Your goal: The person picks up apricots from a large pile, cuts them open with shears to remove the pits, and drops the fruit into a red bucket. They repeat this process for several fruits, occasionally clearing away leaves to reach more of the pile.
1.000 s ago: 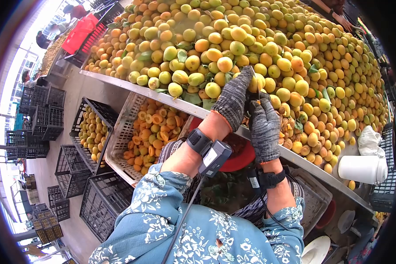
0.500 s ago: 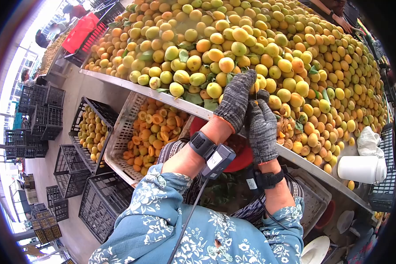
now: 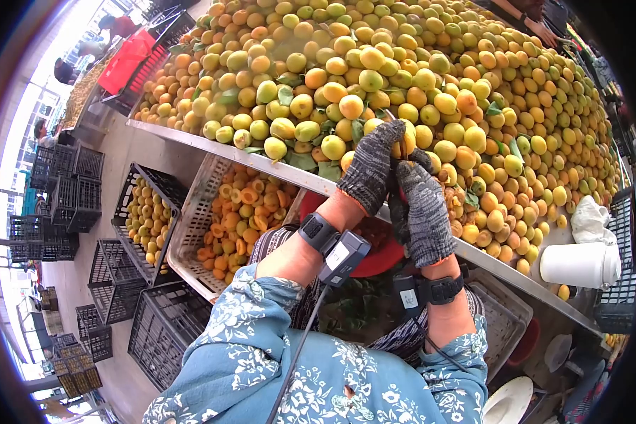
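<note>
My left hand (image 3: 374, 166), in a grey knitted glove, is closed at the front edge of a big heap of yellow-green apricots (image 3: 371, 81). Beside it my right hand (image 3: 425, 208), gloved alike, has its fingers curled inward. The fingertips of both hands nearly meet. A thin, dark, narrow piece (image 3: 389, 114) sticks out past the left fingertips; its kind is not clear. What lies inside the fingers is hidden by the gloves. Just right of the right hand are mashed orange fruit remains (image 3: 458, 201) among whole apricots.
Below the metal table edge (image 3: 254, 157) stand a white crate (image 3: 184, 244) of halved apricots and a red basin (image 3: 378, 261). Black crates (image 3: 164, 332) stack at left. A white lidded container (image 3: 579, 265) sits at right. Another person's hand (image 3: 542, 32) is at top right.
Both hands stay together at the heap's edge. The right hand has shifted slightly and turned, its fingers more curled. A thin dark piece now shows beyond the left fingertips. The view has shifted slightly.
</note>
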A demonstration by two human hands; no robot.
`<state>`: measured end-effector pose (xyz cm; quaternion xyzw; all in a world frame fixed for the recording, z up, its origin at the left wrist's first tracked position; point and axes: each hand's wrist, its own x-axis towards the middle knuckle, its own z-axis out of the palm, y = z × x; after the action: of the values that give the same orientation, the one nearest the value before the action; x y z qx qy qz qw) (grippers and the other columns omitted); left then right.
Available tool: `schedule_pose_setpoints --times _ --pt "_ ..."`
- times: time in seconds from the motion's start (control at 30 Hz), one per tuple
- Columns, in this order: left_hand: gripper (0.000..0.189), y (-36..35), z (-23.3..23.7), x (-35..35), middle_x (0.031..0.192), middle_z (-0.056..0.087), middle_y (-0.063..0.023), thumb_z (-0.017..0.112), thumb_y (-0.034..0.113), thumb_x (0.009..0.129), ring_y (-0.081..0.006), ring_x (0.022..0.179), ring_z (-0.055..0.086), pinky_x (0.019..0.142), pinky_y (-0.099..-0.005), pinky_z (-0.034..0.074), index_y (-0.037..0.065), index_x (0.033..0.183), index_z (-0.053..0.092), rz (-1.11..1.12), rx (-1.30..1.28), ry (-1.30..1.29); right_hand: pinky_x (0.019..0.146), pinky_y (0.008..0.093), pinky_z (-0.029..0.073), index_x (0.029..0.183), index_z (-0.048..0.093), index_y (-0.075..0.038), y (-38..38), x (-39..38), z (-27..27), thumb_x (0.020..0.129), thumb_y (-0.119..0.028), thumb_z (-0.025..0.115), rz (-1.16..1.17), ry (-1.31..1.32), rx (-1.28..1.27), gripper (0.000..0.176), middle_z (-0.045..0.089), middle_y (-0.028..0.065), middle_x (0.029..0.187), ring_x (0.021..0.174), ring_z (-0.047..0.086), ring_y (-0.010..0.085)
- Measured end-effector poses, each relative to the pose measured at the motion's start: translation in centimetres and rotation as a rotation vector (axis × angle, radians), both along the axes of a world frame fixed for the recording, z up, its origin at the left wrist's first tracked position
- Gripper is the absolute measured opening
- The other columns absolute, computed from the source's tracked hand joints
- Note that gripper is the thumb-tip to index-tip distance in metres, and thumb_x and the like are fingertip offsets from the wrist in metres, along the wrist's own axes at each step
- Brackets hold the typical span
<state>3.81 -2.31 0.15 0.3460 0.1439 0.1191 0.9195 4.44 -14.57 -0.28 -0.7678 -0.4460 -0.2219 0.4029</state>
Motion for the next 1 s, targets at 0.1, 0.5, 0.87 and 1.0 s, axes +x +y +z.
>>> schedule_pose_setpoints --times 0.1,0.5,0.87,1.0 --pt "0.02 1.2 -0.2 0.2 0.087 0.062 -0.0073 0.053 0.024 0.094 -0.0186 0.085 0.062 0.083 -0.0311 0.051 0.006 0.102 0.055 0.028 0.092 -0.035 0.064 0.023 0.048 0.108 0.06 0.002 -0.5 0.1 0.4 0.088 -0.013 0.062 0.139 0.809 0.091 0.025 0.062 0.0021 0.087 0.076 0.058 0.0092" --pt "0.019 0.2 -0.5 0.0 0.071 0.058 -0.0001 0.056 0.029 0.092 -0.0124 0.055 0.057 0.049 -0.0243 0.047 0.011 0.096 0.061 -0.172 0.283 0.013 0.074 0.0243 0.051 0.11 0.063 -0.001 -1.2 2.7 4.8 0.073 -0.007 0.075 0.118 1.13 0.423 0.04 0.065 0.0033 0.097 0.081 0.061 0.0095" --pt "0.026 0.7 0.5 -0.8 0.06 0.054 0.0001 0.053 0.033 0.091 -0.0079 0.047 0.053 0.043 -0.0181 0.04 0.01 0.1 0.063 -0.429 -0.195 0.147 0.079 0.0239 0.049 0.109 0.063 0.001 -2.6 2.6 3.7 0.072 -0.009 0.066 0.136 1.373 0.505 0.038 0.065 0.0046 0.096 0.085 0.061 0.0128" --pt "0.031 0.7 1.9 -1.7 0.062 0.052 0.0023 0.053 0.033 0.091 -0.0064 0.047 0.048 0.042 -0.0175 0.035 0.007 0.103 0.063 -0.334 0.049 0.02 0.071 0.0207 0.048 0.11 0.062 0.004 -2.5 2.6 3.1 0.067 -0.012 0.064 0.256 1.38 0.754 0.045 0.063 0.0071 0.099 0.085 0.06 0.0137"
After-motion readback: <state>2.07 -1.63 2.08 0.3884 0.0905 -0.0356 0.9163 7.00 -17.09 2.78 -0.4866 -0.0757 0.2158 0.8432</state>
